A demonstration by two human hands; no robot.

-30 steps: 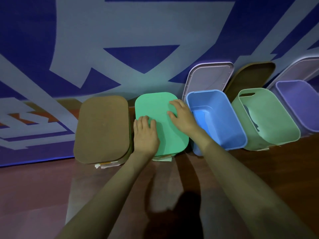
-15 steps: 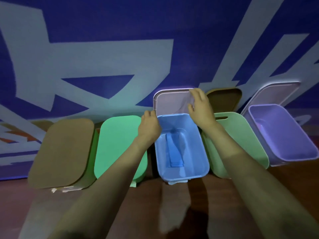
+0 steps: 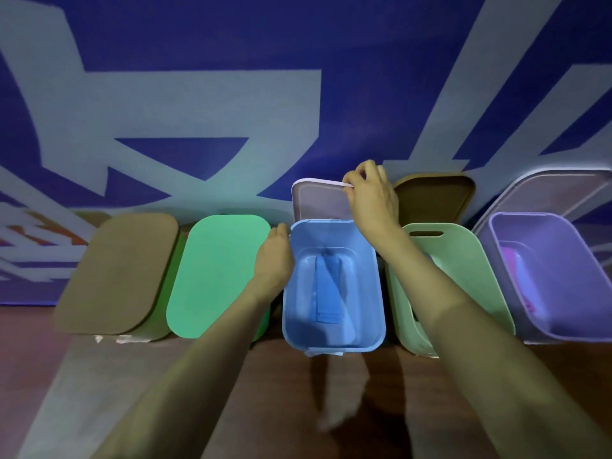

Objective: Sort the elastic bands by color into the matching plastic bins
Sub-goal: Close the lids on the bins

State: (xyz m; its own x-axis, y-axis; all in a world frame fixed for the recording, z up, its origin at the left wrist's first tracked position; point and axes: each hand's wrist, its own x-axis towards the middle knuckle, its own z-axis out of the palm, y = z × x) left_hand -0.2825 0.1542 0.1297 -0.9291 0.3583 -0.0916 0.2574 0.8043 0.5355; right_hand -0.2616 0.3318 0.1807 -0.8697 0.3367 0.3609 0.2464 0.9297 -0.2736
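- Five plastic bins stand in a row on the brown surface (image 3: 583,369), against a blue-and-white wall (image 3: 198,111).
- The two on the left are covered, one by a brown lid (image 3: 122,273) and the next by a green lid (image 3: 218,276).
- The blue bin (image 3: 334,348) in the middle is open, and a blue elastic band (image 3: 326,286) lies flat on its floor.
- To its right are the open light green bin (image 3: 463,276) and the open purple bin (image 3: 543,293). The purple one holds pink and purple shapes too blurred to name.
- A pale lilac lid (image 3: 318,202) leans on the wall just behind the blue bin.
- A second brown lid (image 3: 433,198) and another lilac lid (image 3: 556,193) lean further right.
- The right hand (image 3: 371,197) pinches the pale lilac lid's top edge, fingers curled over it.
- The left hand (image 3: 275,260) is at the blue bin's far left corner. Its fingers are hidden, so I cannot tell whether it grips the rim.
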